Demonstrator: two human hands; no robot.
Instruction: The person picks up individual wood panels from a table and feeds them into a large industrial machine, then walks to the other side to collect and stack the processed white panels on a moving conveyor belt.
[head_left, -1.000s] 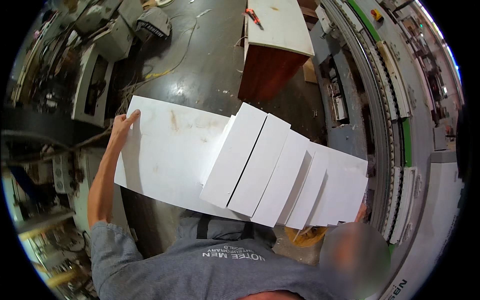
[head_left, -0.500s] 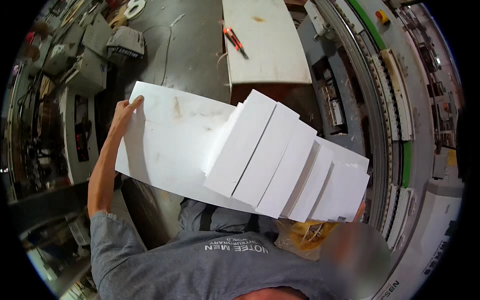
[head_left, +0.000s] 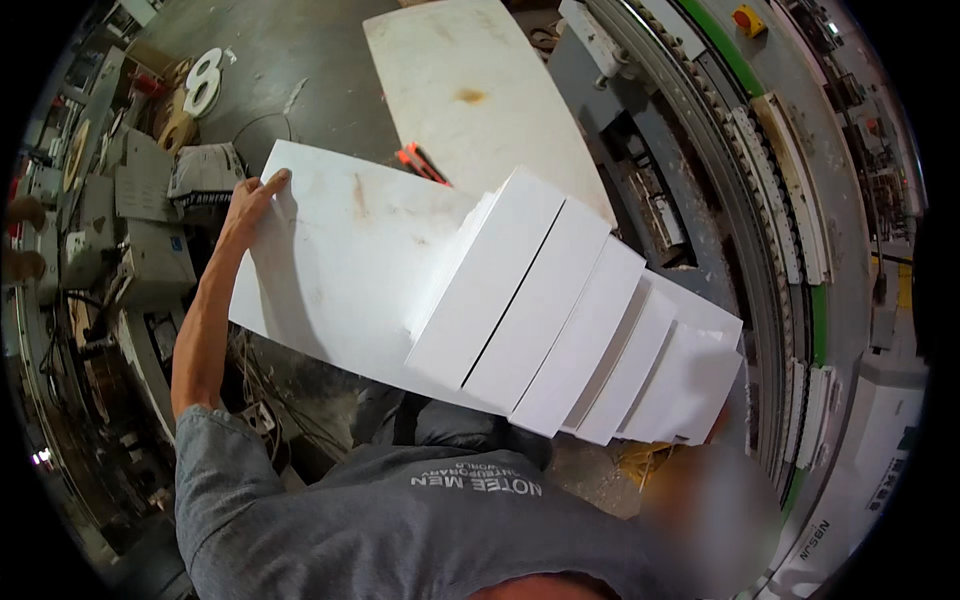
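Where panels [head_left: 560, 320] overlap, right hand hidden

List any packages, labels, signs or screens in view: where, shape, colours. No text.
Sack: on the floor past the left hand, crumpled, white-grey with dark print.
Number-shaped cutout: far left floor, white.
Button plate: on the green machine rail, top right, yellow with a red knob.
Lettering strip: lower right machine housing, dark on white.
No screens visible.
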